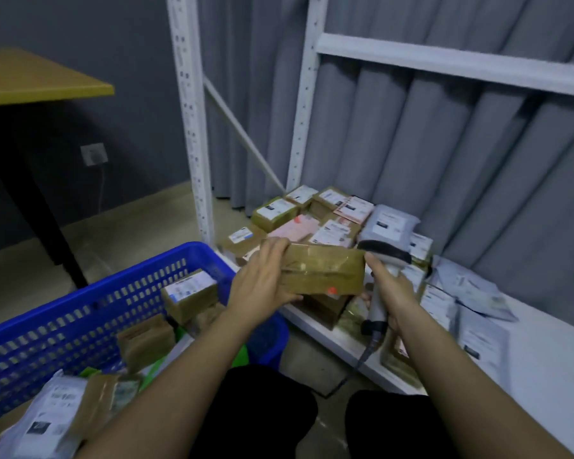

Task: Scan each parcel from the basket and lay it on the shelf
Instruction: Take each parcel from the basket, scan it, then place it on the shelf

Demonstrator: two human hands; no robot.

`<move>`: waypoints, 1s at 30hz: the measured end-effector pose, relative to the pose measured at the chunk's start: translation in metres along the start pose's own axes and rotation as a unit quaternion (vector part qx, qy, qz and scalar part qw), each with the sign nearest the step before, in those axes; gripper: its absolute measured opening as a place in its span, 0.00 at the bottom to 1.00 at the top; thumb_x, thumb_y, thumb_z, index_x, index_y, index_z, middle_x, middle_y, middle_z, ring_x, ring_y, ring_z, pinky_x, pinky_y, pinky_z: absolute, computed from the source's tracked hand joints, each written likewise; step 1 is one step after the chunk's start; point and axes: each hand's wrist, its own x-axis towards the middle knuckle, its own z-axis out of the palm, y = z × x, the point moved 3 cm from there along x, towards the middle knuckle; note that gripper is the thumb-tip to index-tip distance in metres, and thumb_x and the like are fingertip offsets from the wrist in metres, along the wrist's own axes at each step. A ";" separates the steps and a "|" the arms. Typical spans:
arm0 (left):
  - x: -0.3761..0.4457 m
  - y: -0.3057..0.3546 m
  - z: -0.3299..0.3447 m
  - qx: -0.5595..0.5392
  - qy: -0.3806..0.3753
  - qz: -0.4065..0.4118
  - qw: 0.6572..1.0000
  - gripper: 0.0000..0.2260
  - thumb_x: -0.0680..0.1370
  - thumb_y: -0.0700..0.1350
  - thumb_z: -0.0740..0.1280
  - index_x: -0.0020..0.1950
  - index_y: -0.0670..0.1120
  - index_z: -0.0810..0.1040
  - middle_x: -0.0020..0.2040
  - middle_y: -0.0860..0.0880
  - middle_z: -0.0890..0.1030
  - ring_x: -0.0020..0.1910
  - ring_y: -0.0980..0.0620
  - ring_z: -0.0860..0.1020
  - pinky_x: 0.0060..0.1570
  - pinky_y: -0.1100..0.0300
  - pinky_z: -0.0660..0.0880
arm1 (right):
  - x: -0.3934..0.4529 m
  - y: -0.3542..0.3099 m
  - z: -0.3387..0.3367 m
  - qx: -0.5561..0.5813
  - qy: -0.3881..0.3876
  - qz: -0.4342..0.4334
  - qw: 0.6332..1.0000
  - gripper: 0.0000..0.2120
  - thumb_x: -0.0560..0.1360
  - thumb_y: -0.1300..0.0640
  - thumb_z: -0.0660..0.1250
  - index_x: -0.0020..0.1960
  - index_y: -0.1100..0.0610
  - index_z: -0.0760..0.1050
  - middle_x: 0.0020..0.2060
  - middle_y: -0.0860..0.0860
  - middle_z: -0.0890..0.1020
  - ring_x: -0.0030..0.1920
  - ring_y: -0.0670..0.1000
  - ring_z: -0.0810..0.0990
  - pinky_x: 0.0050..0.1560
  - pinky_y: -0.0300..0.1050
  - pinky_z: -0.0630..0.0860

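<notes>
from the head view i count one blue basket (pixel 80 313) with about five parcels in it, one scanner (pixel 383 260), and one white shelf (pixel 544 376) carrying more than a dozen parcels, too blurred to count exactly. my left hand (pixel 262 279) grasps a brown parcel (pixel 325 271) by its left end above the shelf edge. my right hand (pixel 391 289) grips the scanner, its index fingertip at the parcel's right end.
</notes>
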 end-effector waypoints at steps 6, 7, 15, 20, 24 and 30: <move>0.018 0.024 0.048 0.049 -0.025 0.022 0.998 0.41 0.66 0.54 0.77 0.71 0.54 0.55 0.71 0.47 0.52 0.67 0.44 0.59 0.59 0.49 0.70 | 0.019 0.028 -0.032 0.093 -0.028 0.077 0.992 0.26 0.73 0.40 0.69 0.61 0.58 0.72 0.52 0.54 0.82 0.43 0.53 0.82 0.35 0.43 0.77; 0.018 0.026 0.055 0.030 -0.026 0.019 0.999 0.40 0.67 0.52 0.76 0.72 0.54 0.57 0.71 0.49 0.50 0.67 0.44 0.57 0.59 0.49 0.71 | 0.023 0.033 -0.034 0.108 -0.023 0.074 0.991 0.27 0.72 0.41 0.70 0.62 0.58 0.73 0.52 0.55 0.83 0.43 0.53 0.83 0.33 0.42 0.77; 0.017 0.030 0.069 -0.250 -0.021 -0.014 0.968 0.25 0.70 0.63 0.68 0.62 0.58 0.64 0.65 0.63 0.55 0.69 0.55 0.56 0.66 0.55 0.66 | 0.049 0.033 -0.037 0.211 -0.013 0.015 0.977 0.22 0.75 0.54 0.71 0.66 0.54 0.70 0.56 0.54 0.81 0.48 0.51 0.81 0.30 0.39 0.78; 0.024 0.018 0.074 -0.424 0.037 -0.257 0.868 0.25 0.68 0.70 0.65 0.60 0.61 0.66 0.70 0.52 0.62 0.67 0.51 0.67 0.60 0.53 0.75 | 0.056 0.030 -0.037 0.197 0.004 -0.019 0.980 0.20 0.74 0.58 0.69 0.65 0.54 0.72 0.56 0.54 0.81 0.53 0.52 0.81 0.41 0.44 0.78; 0.019 0.004 0.084 -0.557 -0.055 -0.393 0.730 0.27 0.73 0.61 0.67 0.68 0.51 0.68 0.62 0.48 0.78 0.61 0.48 0.77 0.66 0.46 0.69 | 0.052 0.031 -0.038 0.180 0.004 -0.045 0.983 0.10 0.75 0.62 0.68 0.56 0.55 0.74 0.49 0.53 0.81 0.46 0.50 0.80 0.41 0.43 0.77; 0.015 0.011 0.077 -0.636 -0.098 -0.375 0.668 0.28 0.74 0.47 0.70 0.70 0.62 0.63 0.61 0.49 0.79 0.59 0.45 0.78 0.53 0.41 0.78 | 0.041 0.037 -0.033 0.127 -0.029 -0.074 0.989 0.16 0.73 0.60 0.72 0.59 0.59 0.76 0.51 0.55 0.83 0.48 0.53 0.82 0.42 0.47 0.80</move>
